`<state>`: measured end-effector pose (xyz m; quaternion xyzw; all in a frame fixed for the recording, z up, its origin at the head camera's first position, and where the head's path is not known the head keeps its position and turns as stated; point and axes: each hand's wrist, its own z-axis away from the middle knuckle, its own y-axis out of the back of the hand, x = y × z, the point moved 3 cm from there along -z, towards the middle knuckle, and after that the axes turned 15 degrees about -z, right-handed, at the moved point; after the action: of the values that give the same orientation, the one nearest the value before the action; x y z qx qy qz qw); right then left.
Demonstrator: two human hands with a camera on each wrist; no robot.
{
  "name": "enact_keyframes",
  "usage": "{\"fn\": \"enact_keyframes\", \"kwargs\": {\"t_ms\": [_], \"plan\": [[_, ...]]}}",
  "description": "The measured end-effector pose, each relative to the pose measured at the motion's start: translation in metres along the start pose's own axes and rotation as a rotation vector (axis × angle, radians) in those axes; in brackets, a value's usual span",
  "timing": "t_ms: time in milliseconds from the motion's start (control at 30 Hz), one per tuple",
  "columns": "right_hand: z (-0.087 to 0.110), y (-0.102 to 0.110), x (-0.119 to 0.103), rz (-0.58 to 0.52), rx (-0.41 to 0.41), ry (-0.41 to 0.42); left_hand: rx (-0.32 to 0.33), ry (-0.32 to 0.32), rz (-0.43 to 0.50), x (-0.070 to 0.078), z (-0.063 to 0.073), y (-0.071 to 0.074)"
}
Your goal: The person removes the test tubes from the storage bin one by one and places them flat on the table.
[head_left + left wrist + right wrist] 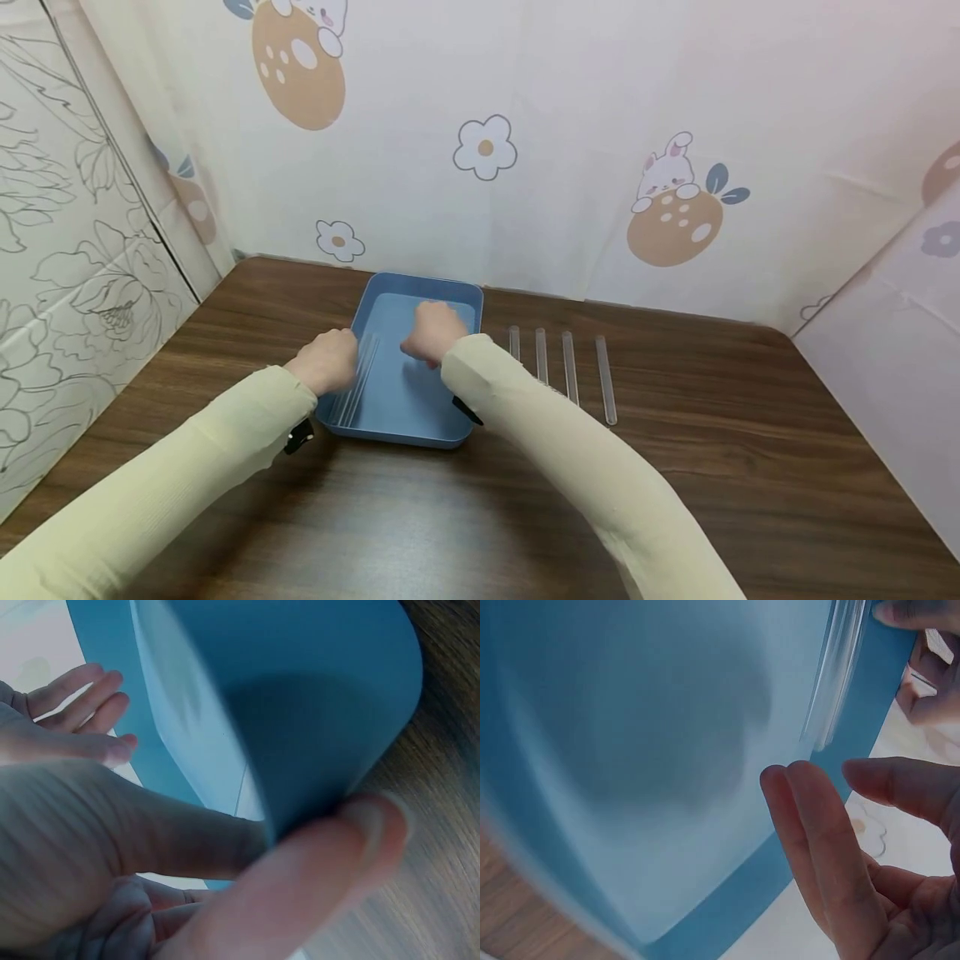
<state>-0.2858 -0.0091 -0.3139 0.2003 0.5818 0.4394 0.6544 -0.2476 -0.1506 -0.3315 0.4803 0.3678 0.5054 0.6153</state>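
A shallow blue tray (408,404) sits on the table, with a few clear narrow tubes (362,379) lying lengthwise along its left side. My left hand (326,362) pinches the tray's left rim; in the left wrist view the thumb goes inside the wall and the fingertips (375,825) press its outer face. Over the middle of the tray hovers my right hand (437,333). In the right wrist view its fingers (821,847) are extended, apart from the thumb, and nothing is between them. The tubes in the tray (836,682) lie beyond those fingertips.
Several more clear tubes (606,379) lie in a spaced row on the brown wooden table (712,450), right of the tray; my right forearm partly covers some of them. A patterned curtain (570,167) rises behind the table's back edge, near the tray's far side.
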Motion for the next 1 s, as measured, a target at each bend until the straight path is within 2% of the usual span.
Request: {"fn": "enact_keyframes", "kwargs": {"t_ms": [433,800,1000], "plan": [[-0.005,-0.024,-0.015,0.000,-0.061,0.038,-0.046,0.003,0.013,-0.003,-0.002,0.000],[-0.011,-0.039,-0.024,-0.052,-0.102,0.043,-0.025,0.007,0.035,-0.004,-0.001,0.001],[-0.009,-0.044,-0.028,-0.035,-0.089,0.060,-0.063,0.024,0.032,-0.003,-0.002,0.001]]}}
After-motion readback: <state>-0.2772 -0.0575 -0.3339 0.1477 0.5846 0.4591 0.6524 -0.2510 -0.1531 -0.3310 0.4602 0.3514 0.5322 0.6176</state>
